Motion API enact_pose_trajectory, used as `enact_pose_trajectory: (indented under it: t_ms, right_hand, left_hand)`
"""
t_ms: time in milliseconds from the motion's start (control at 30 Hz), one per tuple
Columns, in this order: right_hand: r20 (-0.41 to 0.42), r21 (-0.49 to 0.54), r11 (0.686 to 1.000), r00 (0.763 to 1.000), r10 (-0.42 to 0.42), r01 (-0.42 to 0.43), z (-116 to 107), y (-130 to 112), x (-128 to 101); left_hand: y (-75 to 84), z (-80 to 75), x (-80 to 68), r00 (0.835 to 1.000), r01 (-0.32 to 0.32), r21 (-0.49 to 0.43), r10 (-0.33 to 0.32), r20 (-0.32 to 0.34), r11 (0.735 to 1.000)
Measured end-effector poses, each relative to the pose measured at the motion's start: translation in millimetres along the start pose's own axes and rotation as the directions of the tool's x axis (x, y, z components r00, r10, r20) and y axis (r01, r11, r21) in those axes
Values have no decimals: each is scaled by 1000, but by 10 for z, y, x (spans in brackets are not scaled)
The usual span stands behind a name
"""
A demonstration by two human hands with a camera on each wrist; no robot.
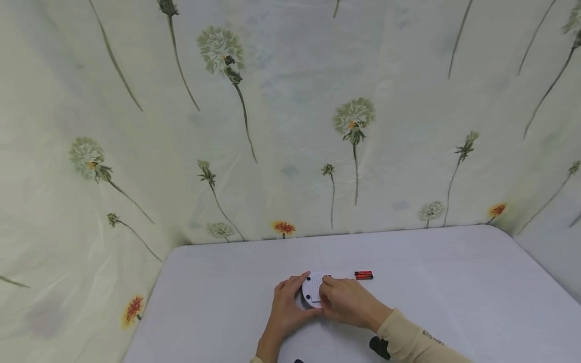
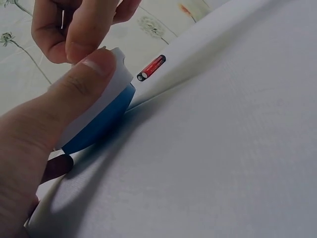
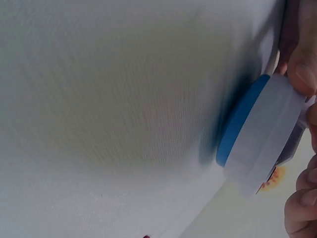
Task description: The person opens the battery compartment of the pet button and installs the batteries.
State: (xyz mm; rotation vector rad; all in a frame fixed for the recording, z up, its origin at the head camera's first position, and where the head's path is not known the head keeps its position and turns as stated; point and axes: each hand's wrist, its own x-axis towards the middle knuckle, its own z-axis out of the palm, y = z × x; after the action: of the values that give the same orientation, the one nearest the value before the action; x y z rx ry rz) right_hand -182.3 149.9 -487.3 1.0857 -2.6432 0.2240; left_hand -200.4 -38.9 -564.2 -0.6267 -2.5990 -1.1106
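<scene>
A round white device with a blue lower part [image 3: 242,121] lies with its underside [image 1: 316,280] up, showing small holes and dark round feet. My left hand [image 1: 290,306] grips its rim, thumb [image 2: 74,94] on the near side and fingers around the far left. Over the underside, my right hand [image 1: 347,302] has curled fingers that pinch at a pale rectangular battery cover [image 1: 315,298]. Those fingertips hide part of the cover. In the right wrist view, a greyish flat edge [image 3: 291,145] juts from the underside.
Two red-and-black batteries [image 1: 363,275] lie side by side on the white tabletop [image 1: 431,292], just beyond the right hand. A dark object [image 1: 380,347] shows beside the right sleeve [image 1: 413,337]. Flower-printed cloth [image 1: 290,126] stands behind the table and at its sides.
</scene>
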Motion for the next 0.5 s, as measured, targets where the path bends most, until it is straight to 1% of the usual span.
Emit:
enact_pose_trajectory:
  t_ms: [100, 333, 500]
  right_hand:
    - [2, 12, 1000, 1000, 6, -6, -14, -7, -8]
    - [-62, 9, 1000, 998, -16, 17, -8, -2, -47]
    - [-53, 20, 999, 998, -30, 31, 6, -11, -80]
  left_hand:
    - [2, 6, -2, 1000, -7, 4, 7, -7, 1000]
    - [29, -8, 28, 1000, 1, 15, -1, -5, 1000]
    - [27, 1, 12, 1000, -7, 24, 8, -12, 1000]
